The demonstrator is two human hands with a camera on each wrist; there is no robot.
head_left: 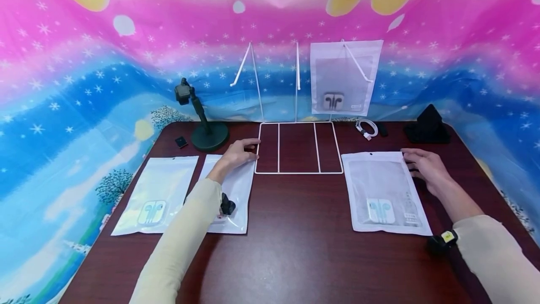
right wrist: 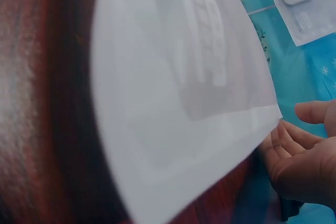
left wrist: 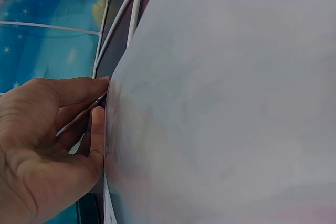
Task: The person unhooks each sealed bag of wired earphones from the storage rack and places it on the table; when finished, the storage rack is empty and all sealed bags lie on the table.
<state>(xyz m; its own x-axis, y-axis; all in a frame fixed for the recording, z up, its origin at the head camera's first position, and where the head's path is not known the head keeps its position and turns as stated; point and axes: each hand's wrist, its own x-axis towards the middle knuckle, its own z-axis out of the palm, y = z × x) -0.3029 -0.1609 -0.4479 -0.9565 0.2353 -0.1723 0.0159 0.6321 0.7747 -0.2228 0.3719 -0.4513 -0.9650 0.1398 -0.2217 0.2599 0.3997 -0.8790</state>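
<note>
The right hand (head_left: 426, 169) rests at the upper right corner of a white pouch (head_left: 385, 193) lying flat on the table (head_left: 295, 247), its loosely curled fingers touching the pouch's edge; the pouch holds white earphones. The left hand (head_left: 238, 154) lies on a second pouch (head_left: 234, 191), fingers together against the corner of a white wire rack (head_left: 297, 148). A third pouch (head_left: 157, 194), with earphones inside, lies further left. Another earphone pouch (head_left: 345, 78) hangs on the rack's hook.
</note>
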